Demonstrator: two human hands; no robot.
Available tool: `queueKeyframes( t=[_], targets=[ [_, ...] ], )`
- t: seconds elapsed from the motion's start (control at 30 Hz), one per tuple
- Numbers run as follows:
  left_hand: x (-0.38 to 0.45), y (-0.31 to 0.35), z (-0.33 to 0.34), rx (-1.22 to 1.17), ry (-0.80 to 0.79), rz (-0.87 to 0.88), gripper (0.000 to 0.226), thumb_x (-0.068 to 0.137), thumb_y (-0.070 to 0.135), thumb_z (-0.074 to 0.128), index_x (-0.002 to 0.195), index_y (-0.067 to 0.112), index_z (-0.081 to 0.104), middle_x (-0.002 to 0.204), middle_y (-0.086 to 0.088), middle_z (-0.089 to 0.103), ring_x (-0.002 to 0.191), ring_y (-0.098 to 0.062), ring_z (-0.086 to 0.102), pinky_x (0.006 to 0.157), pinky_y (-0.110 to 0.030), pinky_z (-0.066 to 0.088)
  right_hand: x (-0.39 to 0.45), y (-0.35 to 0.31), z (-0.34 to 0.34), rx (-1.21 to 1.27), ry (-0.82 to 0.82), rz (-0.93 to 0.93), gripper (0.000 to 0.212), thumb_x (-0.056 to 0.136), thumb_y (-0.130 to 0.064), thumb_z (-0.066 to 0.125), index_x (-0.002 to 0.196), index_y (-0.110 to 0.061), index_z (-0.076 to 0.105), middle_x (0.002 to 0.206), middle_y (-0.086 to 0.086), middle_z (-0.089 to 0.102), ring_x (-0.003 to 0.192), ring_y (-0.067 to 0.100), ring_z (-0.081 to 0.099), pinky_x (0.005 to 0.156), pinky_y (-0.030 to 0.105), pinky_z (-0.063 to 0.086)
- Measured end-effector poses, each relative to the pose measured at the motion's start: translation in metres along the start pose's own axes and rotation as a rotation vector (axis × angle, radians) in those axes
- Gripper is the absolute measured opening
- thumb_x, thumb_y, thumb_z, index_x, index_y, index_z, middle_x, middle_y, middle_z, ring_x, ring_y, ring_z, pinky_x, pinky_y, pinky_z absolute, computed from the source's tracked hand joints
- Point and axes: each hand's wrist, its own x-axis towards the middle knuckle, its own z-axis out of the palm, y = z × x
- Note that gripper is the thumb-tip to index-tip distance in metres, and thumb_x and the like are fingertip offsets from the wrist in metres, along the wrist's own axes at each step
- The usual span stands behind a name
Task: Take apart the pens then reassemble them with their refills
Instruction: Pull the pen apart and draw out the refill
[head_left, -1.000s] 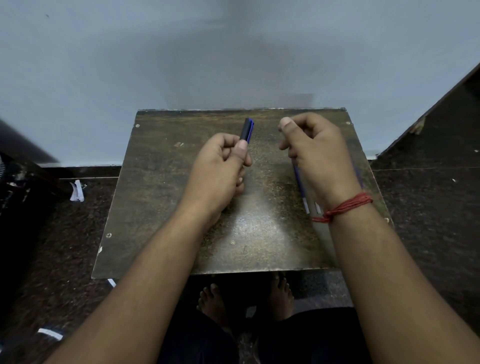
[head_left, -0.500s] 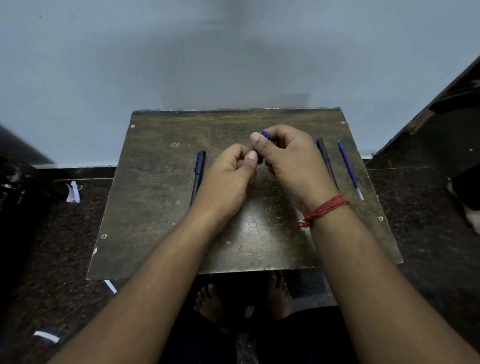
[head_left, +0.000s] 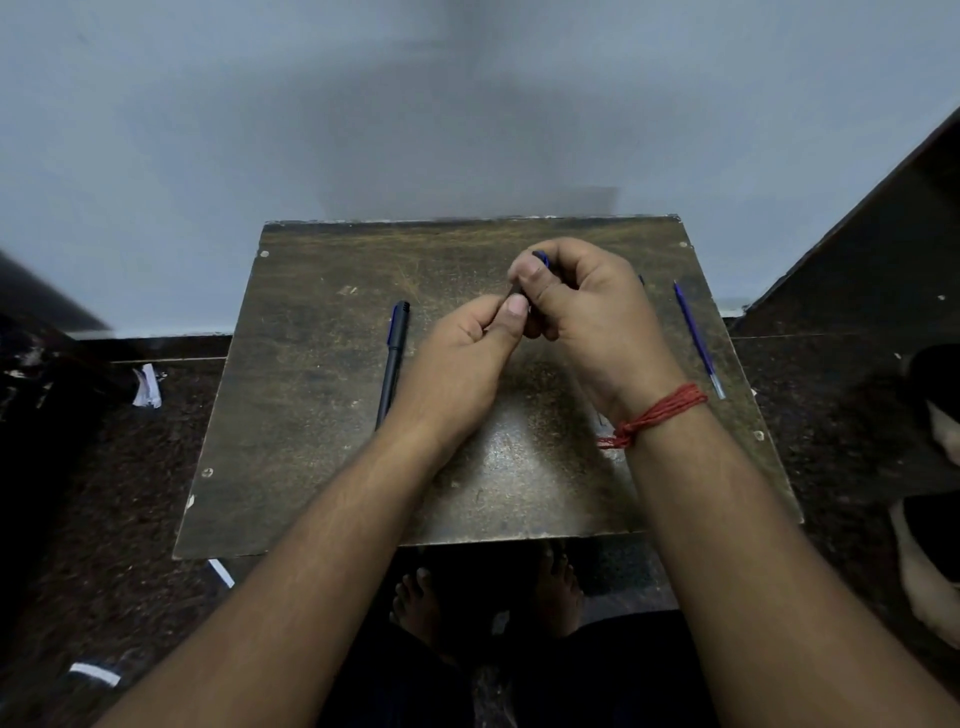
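Observation:
My left hand (head_left: 462, 353) and my right hand (head_left: 587, 306) meet above the middle of the small brown table (head_left: 311, 415). Both pinch a dark blue pen (head_left: 540, 257), and only its top end shows between my right thumb and fingers. A capped black pen (head_left: 395, 353) lies on the table just left of my left hand. A thin blue refill (head_left: 698, 338) lies near the table's right edge. A dark tip of another pen part (head_left: 641, 279) peeks out behind my right hand; the rest is hidden.
The table stands against a pale wall (head_left: 467, 104). Dark speckled floor surrounds it, with white paper scraps (head_left: 148, 387) at the left. My bare feet (head_left: 415, 603) show under the table's front edge. Another person's foot (head_left: 935, 545) is at the far right.
My hands, apart one second ago with the blue pen upright in the left, have come together. Now both grip the pen, and the right hand covers most of it.

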Motion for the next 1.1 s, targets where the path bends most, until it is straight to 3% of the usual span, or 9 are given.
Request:
queueKeyframes(
  t=[0.1,0.2,0.27,0.4,0.5,0.6,0.8,0.97,1.1],
  targets=[
    [0.001,-0.011,0.0,-0.05,-0.003,-0.037,0.037,0.103,0.045,0.04,0.086,0.022,0.062,0.049,0.014,0.036,0.039,-0.001,0.029,0.049,-0.027,0.02,0.004,-0.001,-0.005,0.091,0.143,-0.006,0.019,0.1,-0.011,0.055,0.084,-0.016,0.064,0.066,-0.004,0.064,0.055,0.01,0.048,0.051,0.023,0.04],
    [0.002,-0.016,-0.005,-0.164,0.009,-0.088,0.034,0.106,0.036,0.037,0.092,0.016,0.06,0.056,0.008,0.033,0.045,-0.008,0.024,0.046,-0.024,0.019,0.01,-0.005,-0.024,0.231,0.356,-0.034,0.022,0.102,-0.011,0.051,0.084,-0.018,0.06,0.062,-0.008,0.068,0.056,0.01,0.048,0.049,0.021,0.039],
    [0.004,-0.016,-0.01,-0.231,0.044,-0.102,0.03,0.107,0.028,0.035,0.095,0.014,0.059,0.06,0.005,0.036,0.048,-0.008,0.026,0.046,-0.025,0.018,0.012,-0.001,-0.04,0.08,0.438,-0.05,0.018,0.102,-0.018,0.052,0.086,-0.02,0.06,0.065,-0.008,0.068,0.059,0.009,0.053,0.053,0.025,0.044],
    [0.011,-0.017,-0.016,-0.342,0.155,-0.106,0.026,0.107,0.017,0.035,0.104,0.01,0.06,0.063,0.002,0.045,0.049,-0.009,0.032,0.043,-0.024,0.024,0.01,0.003,-0.039,-0.475,0.28,-0.036,0.005,0.097,-0.028,0.061,0.097,-0.023,0.059,0.083,-0.004,0.064,0.076,0.016,0.06,0.068,0.034,0.051],
    [0.012,-0.018,-0.018,-0.313,0.204,-0.105,0.025,0.106,0.014,0.037,0.11,0.009,0.061,0.067,0.002,0.049,0.051,-0.008,0.036,0.042,-0.022,0.028,0.002,0.006,-0.019,-0.752,0.089,0.022,0.023,0.094,-0.031,0.067,0.104,-0.018,0.051,0.081,-0.006,0.056,0.076,0.014,0.056,0.059,0.027,0.038],
    [0.012,-0.019,-0.02,-0.226,0.23,-0.099,0.022,0.106,0.019,0.039,0.111,0.014,0.06,0.066,0.003,0.052,0.049,-0.008,0.036,0.041,-0.022,0.028,-0.003,0.011,-0.006,-0.912,0.005,0.027,0.027,0.092,-0.037,0.067,0.1,-0.019,0.048,0.082,0.001,0.062,0.079,0.023,0.061,0.066,0.036,0.05],
    [0.013,-0.023,-0.022,-0.011,0.29,-0.035,0.018,0.103,0.033,0.045,0.095,0.02,0.054,0.064,0.004,0.062,0.042,-0.009,0.037,0.045,-0.027,0.031,-0.003,0.015,0.003,-0.955,-0.031,0.081,0.027,0.092,-0.037,0.068,0.098,-0.017,0.052,0.092,0.006,0.066,0.084,0.025,0.063,0.073,0.038,0.053],
    [0.011,-0.021,-0.022,0.072,0.292,-0.022,0.023,0.103,0.036,0.046,0.092,0.019,0.056,0.062,0.005,0.059,0.045,-0.01,0.038,0.046,-0.028,0.03,0.0,0.015,0.001,-0.997,-0.047,0.084,0.025,0.094,-0.039,0.065,0.094,-0.016,0.054,0.091,0.003,0.063,0.086,0.022,0.059,0.067,0.031,0.038],
    [0.007,-0.016,-0.019,0.153,0.293,0.01,0.024,0.105,0.031,0.042,0.097,0.023,0.064,0.07,0.006,0.059,0.052,-0.007,0.045,0.051,-0.028,0.039,-0.001,0.006,-0.002,-0.885,0.088,-0.052,0.024,0.099,-0.041,0.056,0.092,-0.018,0.055,0.081,-0.005,0.058,0.073,0.011,0.053,0.058,0.025,0.036]
  ],
)
